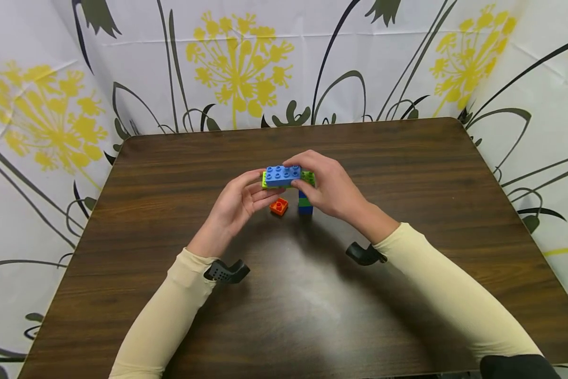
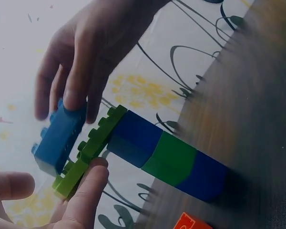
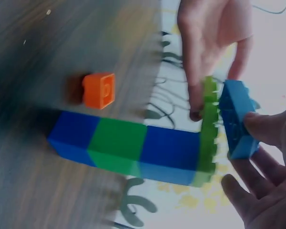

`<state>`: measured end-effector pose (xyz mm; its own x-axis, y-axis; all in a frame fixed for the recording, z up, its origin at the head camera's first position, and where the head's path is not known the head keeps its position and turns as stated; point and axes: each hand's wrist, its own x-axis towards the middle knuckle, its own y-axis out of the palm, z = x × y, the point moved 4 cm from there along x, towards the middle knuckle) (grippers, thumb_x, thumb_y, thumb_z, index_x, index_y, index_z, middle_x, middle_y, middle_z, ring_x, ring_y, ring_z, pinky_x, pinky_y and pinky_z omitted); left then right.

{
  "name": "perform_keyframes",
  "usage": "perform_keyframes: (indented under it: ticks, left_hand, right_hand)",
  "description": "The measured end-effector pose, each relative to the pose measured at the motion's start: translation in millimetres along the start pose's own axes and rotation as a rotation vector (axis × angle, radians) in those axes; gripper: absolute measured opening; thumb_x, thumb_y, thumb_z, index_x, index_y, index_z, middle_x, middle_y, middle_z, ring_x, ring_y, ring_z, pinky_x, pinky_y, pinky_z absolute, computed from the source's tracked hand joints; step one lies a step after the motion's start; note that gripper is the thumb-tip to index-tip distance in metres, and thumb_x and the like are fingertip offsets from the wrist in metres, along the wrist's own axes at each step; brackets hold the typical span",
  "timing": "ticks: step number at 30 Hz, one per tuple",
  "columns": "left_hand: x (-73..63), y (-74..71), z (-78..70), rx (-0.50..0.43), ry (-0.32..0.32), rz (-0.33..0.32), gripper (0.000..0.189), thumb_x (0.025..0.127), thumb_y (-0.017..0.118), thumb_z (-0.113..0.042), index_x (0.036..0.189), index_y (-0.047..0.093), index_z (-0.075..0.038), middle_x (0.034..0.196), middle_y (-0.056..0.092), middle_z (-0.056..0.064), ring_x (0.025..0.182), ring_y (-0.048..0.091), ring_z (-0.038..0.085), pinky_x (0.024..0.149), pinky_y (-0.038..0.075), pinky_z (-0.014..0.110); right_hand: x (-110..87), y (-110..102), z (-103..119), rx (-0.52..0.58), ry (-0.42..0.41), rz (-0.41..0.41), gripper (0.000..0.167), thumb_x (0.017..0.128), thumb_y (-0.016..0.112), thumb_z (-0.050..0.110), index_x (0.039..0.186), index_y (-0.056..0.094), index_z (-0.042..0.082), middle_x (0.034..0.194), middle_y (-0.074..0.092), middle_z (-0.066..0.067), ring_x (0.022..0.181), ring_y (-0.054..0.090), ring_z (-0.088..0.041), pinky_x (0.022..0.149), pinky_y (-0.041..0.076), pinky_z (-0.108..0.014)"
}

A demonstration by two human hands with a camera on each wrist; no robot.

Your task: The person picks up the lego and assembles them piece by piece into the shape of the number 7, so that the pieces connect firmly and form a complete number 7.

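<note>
A light blue brick [image 1: 275, 176] with two rows of studs is pinched between the thumb and fingers of my right hand [image 1: 335, 185]. It hovers, slightly tilted, just above a lime green plate [image 3: 208, 138]; a gap shows between them in the right wrist view. The plate lies across the top of an upright tower [image 2: 169, 157] of dark blue, green and dark blue bricks, one end sticking out to the left. Under that overhanging end, my left hand [image 1: 233, 204] has its fingers stretched out and touches the plate's underside. Its thumb stands apart from the plate.
An orange brick [image 1: 279, 207] lies on its side on the table, left of the tower's base. The dark wooden table [image 1: 170, 173] ends at the back against a white cloth [image 1: 146, 58] with a yellow and grey plant pattern.
</note>
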<state>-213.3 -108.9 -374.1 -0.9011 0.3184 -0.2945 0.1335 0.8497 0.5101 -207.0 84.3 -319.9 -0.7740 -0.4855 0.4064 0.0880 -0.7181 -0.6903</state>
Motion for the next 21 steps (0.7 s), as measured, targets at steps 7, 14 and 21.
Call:
perform_keyframes:
  ticks: [7,14,21]
  left_hand:
    - [2.0,2.4,-2.0,0.006,-0.011,0.015,0.046,0.105,0.046,-0.024,0.144,0.035,-0.003,0.137,0.049,0.027,0.109,0.065,0.033,0.091,0.05,0.039]
    - [3.3,3.7,-3.0,0.039,-0.013,0.008,0.046,0.104,0.048,-0.025,0.143,0.037,-0.003,0.134,0.052,0.025,0.106,0.067,0.032,0.091,0.051,0.04]
    - [7.2,8.1,-5.1,0.078,-0.006,0.036,0.041,0.105,0.046,-0.026,0.138,0.042,-0.001,0.127,0.059,0.022,0.105,0.067,0.033,0.092,0.049,0.043]
  right_hand:
    - [3.7,9.5,-13.2,0.037,0.031,-0.049,0.031,0.088,0.074,0.01,0.118,0.067,0.008,0.118,0.06,-0.003,0.11,0.056,-0.017,0.097,0.047,-0.031]
    - [2.6,11.3,-15.9,0.089,0.01,-0.091,0.029,0.087,0.074,0.008,0.116,0.069,0.008,0.116,0.059,-0.004,0.11,0.055,-0.017,0.098,0.047,-0.031]
    - [2.9,12.0,-19.0,0.111,0.013,-0.107,0.027,0.087,0.074,0.007,0.114,0.07,0.008,0.117,0.058,-0.003,0.111,0.054,-0.017,0.097,0.048,-0.033]
